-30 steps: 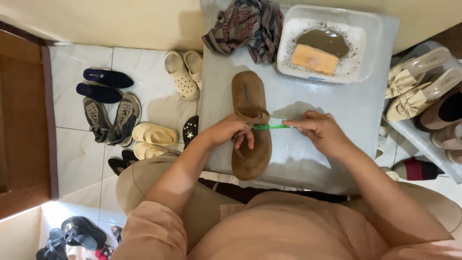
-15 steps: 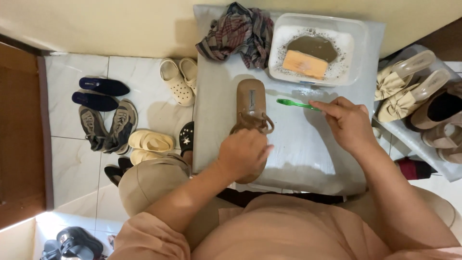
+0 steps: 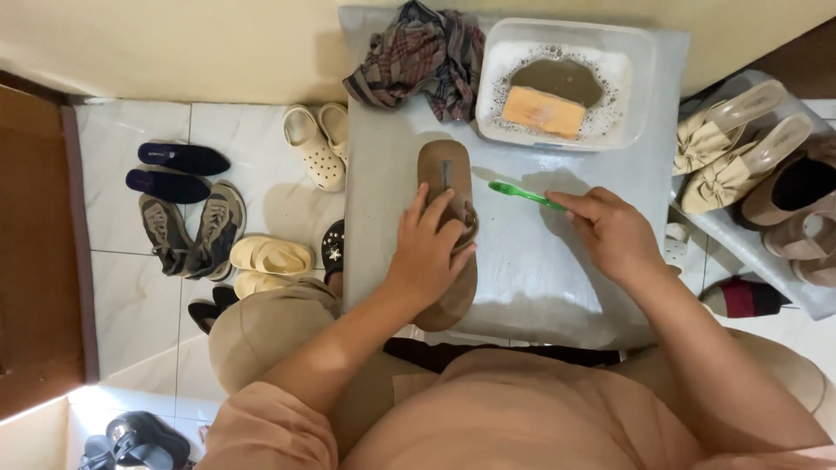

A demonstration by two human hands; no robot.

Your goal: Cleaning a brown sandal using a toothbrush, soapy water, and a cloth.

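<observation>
1. Firmly, the right hand [image 3: 614, 233] keeps a clenched grip on a green toothbrush [image 3: 524, 194], its bristle end pointing toward the sandal.
2. The left hand [image 3: 431, 248] presses flat on a brown sandal [image 3: 446, 178], fingers spread over its strap, nothing grasped.
3. The sandal lies lengthwise on the grey tabletop [image 3: 557, 278].
4. Behind stand a soapy basin [image 3: 640, 87] with an orange sponge [image 3: 543, 111] and a plaid cloth [image 3: 418, 57].

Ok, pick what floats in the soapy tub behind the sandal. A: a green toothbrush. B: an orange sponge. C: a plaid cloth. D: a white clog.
B: an orange sponge lies in the foamy water of the white tub, while the green toothbrush is in the right hand over the mat, outside the tub.
</observation>
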